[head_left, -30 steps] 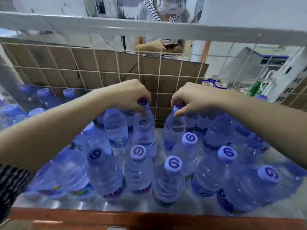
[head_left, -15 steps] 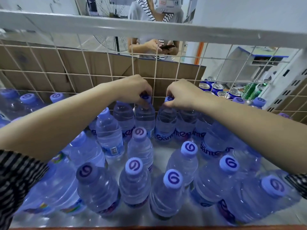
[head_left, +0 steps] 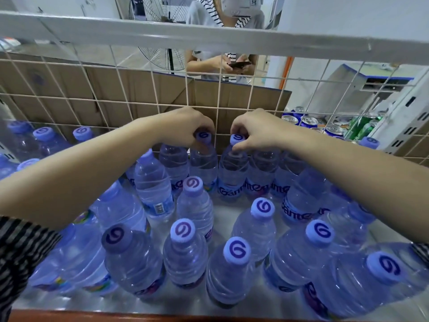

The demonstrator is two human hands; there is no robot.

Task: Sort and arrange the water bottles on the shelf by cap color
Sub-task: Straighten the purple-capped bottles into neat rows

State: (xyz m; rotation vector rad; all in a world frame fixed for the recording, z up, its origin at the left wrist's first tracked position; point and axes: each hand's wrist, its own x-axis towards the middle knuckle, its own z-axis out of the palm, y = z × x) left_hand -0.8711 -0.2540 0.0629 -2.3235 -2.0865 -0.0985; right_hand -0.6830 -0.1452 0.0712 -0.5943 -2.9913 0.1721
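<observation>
Nearest the camera is the orange front lip of the shelf, and its metal deck is packed with water bottles. They all stand upright, long axis vertical, caps pointing up. They're clear ribbed plastic filled with water, with a blue label band and white lettering low on the body. Each has a lilac cap with a dark purple swirl on top. The front-left cap looks darker than the rest, but I can't tell if that's just shade from the arm above it. Striped sleeves show at both lower corners. Both arms reach over the front rows to the back row, which sits right against the wire mesh panel. The left hand has its fingers curled down, pinching the cap of the left back-row bottle. The right hand pinches the cap of the right back-row bottle just beside it. Those two are upright as well, side by side. More of the same bottles stand at the far left. Behind the mesh is a brown cardboard box, contents not visible, and off to the right are blue drink cans and green cans. Further back a person in a striped top holds a phone, with a floor fan next to them.
</observation>
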